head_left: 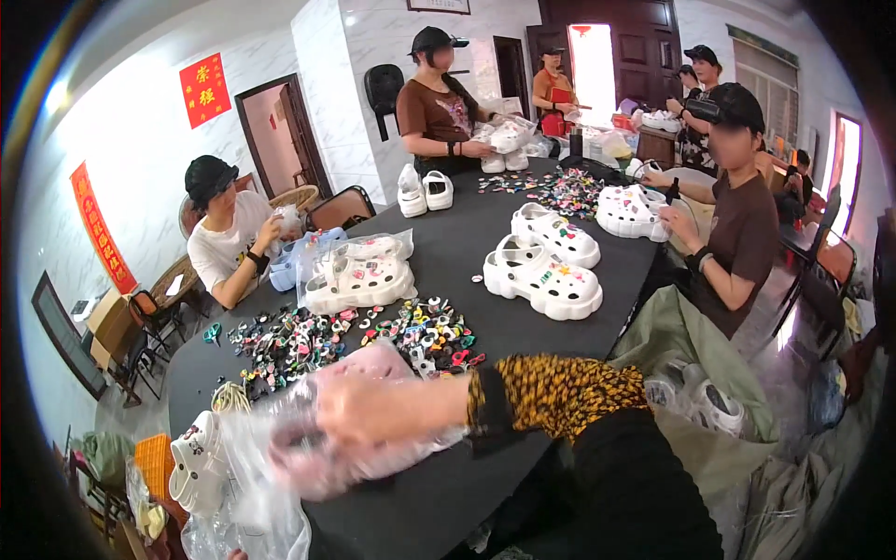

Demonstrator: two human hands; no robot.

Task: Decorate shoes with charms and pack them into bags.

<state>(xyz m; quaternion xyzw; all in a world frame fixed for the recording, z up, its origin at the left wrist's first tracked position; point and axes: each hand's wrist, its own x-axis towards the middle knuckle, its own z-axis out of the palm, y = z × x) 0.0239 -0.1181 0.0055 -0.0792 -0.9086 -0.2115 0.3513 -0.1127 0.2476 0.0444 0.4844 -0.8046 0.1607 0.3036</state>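
My right hand [359,411], smeared by motion, reaches left across the near side of the table and grips a pair of pink clogs [359,371] in a clear plastic bag [257,457]. The clogs are blurred too. Just a bit of my left hand [237,554] shows at the bottom edge; its fingers are hidden. Beside the bag, at the table's left edge, a white clog [199,467] with charms stands tilted. Beyond the pink clogs lie a heap of mostly dark shoe charms [289,345] and a brighter heap of charms [425,336].
White clogs [541,280] with charms and bagged white clogs [359,280] stand on the black table [448,247]. A green sack [681,336] holding bagged clogs is at my right. Co-workers sit at the left [224,224] and right [737,215]; another person [434,103] stands at the far end.
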